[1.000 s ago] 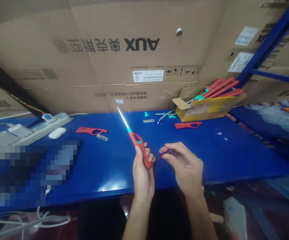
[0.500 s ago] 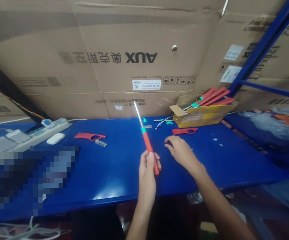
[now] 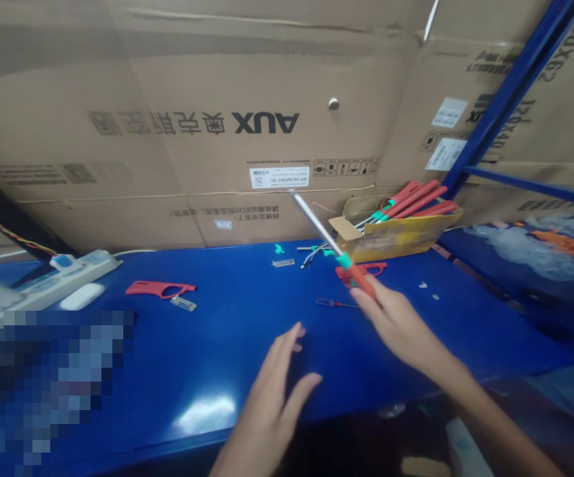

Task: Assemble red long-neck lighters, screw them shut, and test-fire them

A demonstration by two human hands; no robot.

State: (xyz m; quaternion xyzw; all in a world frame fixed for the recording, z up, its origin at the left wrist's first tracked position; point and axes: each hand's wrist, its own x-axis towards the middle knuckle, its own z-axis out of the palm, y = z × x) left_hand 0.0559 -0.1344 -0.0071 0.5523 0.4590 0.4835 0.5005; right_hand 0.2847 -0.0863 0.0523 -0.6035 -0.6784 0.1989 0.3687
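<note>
My right hand [image 3: 390, 311] is closed round the red handle of a long-necked gas lighter [image 3: 359, 275]. The lighter has a green collar and a silver metal tube slanting up to the left. Fingers apart and holding nothing, my left hand [image 3: 279, 377] hovers over the near part of the blue table [image 3: 182, 358]. Between the hands and the back lies a small screwdriver [image 3: 329, 303], partly behind my right hand. A red handle shell [image 3: 379, 268] shows behind the held lighter. Another red handle shell [image 3: 152, 288] lies to the left, beside a small clear fuel tank [image 3: 184, 303].
An open carton [image 3: 406, 235] at the back right holds several red lighters. Near it lie a green part [image 3: 279, 249], a clear tank [image 3: 283, 263] and thin wires [image 3: 311, 255]. A power strip [image 3: 78, 271] and white case [image 3: 82, 296] are at left. Large cardboard [image 3: 167, 66] stands behind.
The lighter has passed from my left hand to my right hand and moved rightward. My left hand has opened and drawn back toward me. The screwdriver has come into sight.
</note>
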